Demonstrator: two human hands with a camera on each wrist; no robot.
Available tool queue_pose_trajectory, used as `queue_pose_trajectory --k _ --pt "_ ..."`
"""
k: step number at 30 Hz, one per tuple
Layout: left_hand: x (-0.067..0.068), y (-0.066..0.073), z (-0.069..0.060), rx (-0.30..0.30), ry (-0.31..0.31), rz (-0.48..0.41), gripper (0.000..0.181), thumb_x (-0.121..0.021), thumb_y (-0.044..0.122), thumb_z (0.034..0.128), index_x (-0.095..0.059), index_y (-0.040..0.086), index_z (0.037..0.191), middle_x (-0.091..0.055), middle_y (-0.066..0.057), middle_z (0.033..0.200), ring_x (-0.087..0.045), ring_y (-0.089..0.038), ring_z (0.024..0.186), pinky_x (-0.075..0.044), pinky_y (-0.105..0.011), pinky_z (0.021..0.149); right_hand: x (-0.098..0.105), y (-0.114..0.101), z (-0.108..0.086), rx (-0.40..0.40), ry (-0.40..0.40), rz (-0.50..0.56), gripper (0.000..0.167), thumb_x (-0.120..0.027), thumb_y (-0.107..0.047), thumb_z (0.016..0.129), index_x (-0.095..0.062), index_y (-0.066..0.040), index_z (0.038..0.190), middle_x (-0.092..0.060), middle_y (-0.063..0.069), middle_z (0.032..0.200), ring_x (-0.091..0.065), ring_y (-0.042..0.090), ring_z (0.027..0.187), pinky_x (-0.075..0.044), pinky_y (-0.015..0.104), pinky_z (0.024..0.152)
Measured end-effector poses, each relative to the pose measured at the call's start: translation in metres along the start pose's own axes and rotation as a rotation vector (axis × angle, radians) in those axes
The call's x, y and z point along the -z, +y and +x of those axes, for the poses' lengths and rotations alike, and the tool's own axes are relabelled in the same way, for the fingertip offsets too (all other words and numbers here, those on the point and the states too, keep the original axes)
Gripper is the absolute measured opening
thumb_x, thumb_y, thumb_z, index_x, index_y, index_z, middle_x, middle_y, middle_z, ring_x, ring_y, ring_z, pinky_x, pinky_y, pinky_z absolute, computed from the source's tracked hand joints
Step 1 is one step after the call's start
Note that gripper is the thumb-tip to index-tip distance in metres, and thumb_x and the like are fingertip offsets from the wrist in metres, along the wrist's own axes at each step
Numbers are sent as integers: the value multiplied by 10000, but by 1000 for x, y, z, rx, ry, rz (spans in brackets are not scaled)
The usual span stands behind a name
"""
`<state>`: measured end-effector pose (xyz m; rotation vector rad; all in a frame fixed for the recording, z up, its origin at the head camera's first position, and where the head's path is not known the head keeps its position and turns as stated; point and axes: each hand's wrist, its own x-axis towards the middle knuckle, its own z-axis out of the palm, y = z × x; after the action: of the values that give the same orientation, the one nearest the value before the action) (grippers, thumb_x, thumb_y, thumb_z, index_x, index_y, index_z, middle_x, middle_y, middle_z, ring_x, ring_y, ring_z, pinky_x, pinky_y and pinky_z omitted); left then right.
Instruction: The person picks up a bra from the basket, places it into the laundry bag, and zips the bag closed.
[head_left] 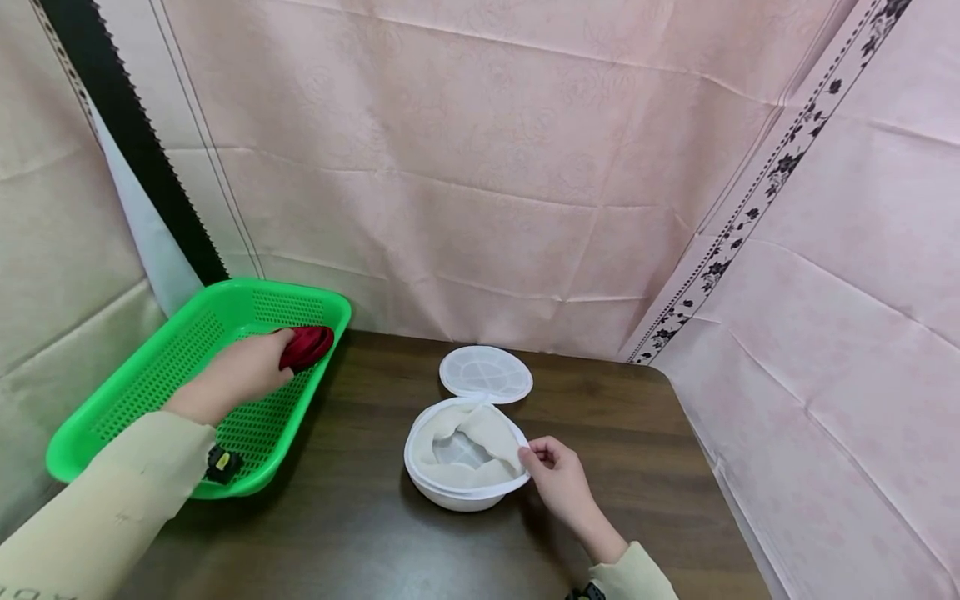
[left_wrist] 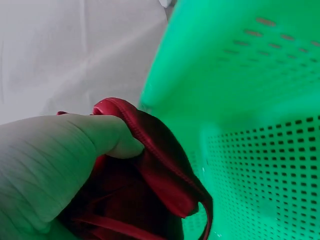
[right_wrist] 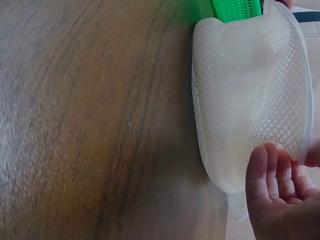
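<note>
Red fabric (head_left: 307, 347) is bunched in your left hand (head_left: 247, 367), over the far right part of the green basket (head_left: 292, 288); can't tell if it touches the wall. Your thumb is pressed down on the folds, so the grip looks firm, but only part of the cloth is pinched: loose layers could slip out or unfold if you lift fast. A thin loop (left_wrist: 209, 212) hangs free by the basket wall and could catch on the rim, dragging the basket with it. Next out, your right hand (head_left: 562, 483) pinches the right edge of the white mesh bag (head_left: 452, 500), thumb against fingers, the rest of the bag on the wooden table (head_left: 360, 533). Its sides are soft and sag inward round the opening, so a tug there would probably buckle or slide it; letting go might narrow the mouth. Behind it the round lid (head_left: 487, 372) lies folded back, attached; if the bag tips toward you, it could flop over the opening.
</note>
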<state>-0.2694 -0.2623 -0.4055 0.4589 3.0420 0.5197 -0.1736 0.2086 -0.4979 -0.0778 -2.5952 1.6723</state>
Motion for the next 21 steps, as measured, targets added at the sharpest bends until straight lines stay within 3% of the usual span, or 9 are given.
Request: queue_pose_trajectory --k 7,15,21 --pt "1 27 1 -72 55 -6 499 -706 31 925 -535 -116 1369 -718 -213 1049 -661 -277 830 -570 -476 695 1 -1 1 -10 -15 10 156 -717 -146 1029 -731 8 1006 -662 49 836 -597 163 775 -495 231 676" --pt "-2 63 0 -141 84 -16 472 -763 59 934 -581 -34 1360 -723 -179 1125 -670 -283 896 -610 -487 761 1 -5 0 -6 -15 10 148 -722 -151 1029 -731 -7 996 -646 56 828 -582 164 762 -484 234 655" --pt "-7 87 -6 -231 109 20 470 -798 60 908 -605 -30 1326 -722 -156 1115 -698 -300 938 -618 -515 812 -2 -6 0 -2 -23 18 145 -725 -154 1028 -731 -11 1001 -643 49 827 -579 154 753 -482 235 645"
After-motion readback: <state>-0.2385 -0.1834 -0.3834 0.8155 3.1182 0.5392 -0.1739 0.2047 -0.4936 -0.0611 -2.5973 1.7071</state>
